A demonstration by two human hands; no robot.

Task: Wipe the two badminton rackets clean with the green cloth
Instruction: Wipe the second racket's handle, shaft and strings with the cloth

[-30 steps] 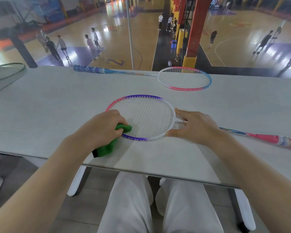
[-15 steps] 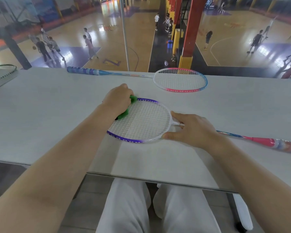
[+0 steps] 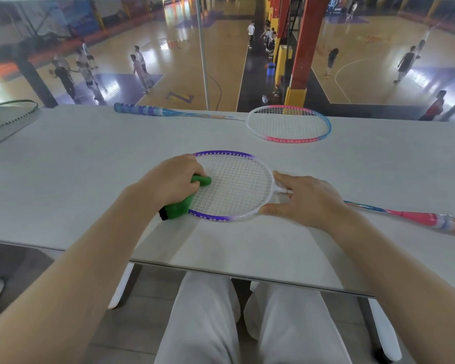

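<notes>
From my feed, the left hand [image 3: 172, 183] was clenched around the green cloth [image 3: 187, 199], pressing it onto the left side of the near racket [image 3: 234, 186]. Half a second before, that hand had been up at the far left rim of the head; now it had come back toward me, to the middle of the left edge, with the cloth's tip poking out over the strings and its lower end, which showed a small black tag, lying on the table [image 3: 76, 179] just outside the purple frame. A full second before, it had been lower again, at the near left rim, so the hand had swept up and back along that side.

The right hand [image 3: 307, 199] was spread flat, grasping nothing that I could see, with fingertips [image 3: 277, 176] pinning the throat of the racket and the thumb against the near rim. It had hardly shifted across the three frames. The racket itself lay flat, its pink handle running off to the right.

The second racket [image 3: 289, 124] lay untouched along the far edge of the table, blue grip to the left, well apart from both hands, as before.
</notes>
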